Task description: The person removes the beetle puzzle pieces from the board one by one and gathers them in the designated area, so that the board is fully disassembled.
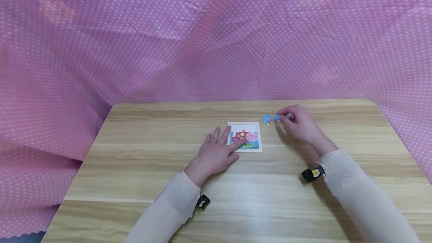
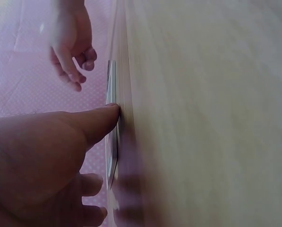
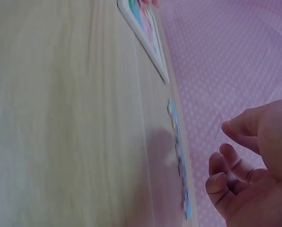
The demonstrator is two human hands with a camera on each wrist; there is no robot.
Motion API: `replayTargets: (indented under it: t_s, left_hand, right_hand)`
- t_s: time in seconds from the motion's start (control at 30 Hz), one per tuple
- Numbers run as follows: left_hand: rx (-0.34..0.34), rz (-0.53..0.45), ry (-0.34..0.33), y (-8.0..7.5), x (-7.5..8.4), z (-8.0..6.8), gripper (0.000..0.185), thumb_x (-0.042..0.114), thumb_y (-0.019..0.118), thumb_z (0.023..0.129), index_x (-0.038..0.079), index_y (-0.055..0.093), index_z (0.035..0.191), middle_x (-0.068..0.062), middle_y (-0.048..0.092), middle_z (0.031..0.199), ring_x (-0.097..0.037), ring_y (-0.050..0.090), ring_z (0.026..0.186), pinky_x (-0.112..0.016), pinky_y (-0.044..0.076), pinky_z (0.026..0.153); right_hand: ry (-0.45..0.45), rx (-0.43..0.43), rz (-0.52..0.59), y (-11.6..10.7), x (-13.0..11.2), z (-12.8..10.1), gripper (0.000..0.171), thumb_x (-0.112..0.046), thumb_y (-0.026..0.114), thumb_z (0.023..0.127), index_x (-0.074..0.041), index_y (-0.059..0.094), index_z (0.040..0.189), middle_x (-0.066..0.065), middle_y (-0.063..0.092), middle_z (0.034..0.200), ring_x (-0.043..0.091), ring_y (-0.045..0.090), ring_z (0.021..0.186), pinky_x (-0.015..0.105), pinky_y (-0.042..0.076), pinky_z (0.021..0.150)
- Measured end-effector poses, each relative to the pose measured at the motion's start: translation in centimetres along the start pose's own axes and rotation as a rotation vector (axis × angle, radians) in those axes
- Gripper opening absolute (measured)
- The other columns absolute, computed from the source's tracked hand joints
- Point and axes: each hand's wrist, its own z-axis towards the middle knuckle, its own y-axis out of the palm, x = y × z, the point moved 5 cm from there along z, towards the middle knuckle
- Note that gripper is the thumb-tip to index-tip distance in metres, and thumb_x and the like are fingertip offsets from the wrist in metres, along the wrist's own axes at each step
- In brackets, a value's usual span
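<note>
Two hands work on the wooden table [image 1: 141, 183]. The left hand [image 1: 216, 153] lies flat, fingers straight, thumb pressing the puzzle board [image 1: 245, 137]. Beyond it, the right hand [image 1: 300, 125], fingers loosely curled and holding nothing, hovers over blue puzzle pieces [image 1: 271, 118] at its fingertips. No writing is legible.

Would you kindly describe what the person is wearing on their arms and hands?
Both arms wear long, pale beige sleeves reaching the wrists. The left hand and right hand are bare. A small black device with a yellow mark is strapped at each wrist.
</note>
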Motion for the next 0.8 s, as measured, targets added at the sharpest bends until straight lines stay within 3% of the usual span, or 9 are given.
replayTargets:
  t_s: [0.8]
  left_hand:
    - [-0.029, 0.029, -0.008, 0.0, -0.4, 0.1, 0.056, 0.052, 0.046, 0.114, 0.050, 0.030, 0.168, -0.013, 0.010, 0.183, -0.049, 0.012, 0.167, -0.067, 0.018, 0.133]
  right_hand:
    - [-0.056, -0.118, 0.070, 5.2, -4.7, 1.0, 0.024, -0.012, 0.061, 0.109, -0.003, 0.074, 0.127, 0.012, 0.068, 0.110, 0.022, 0.058, 0.088, 0.029, 0.049, 0.074]
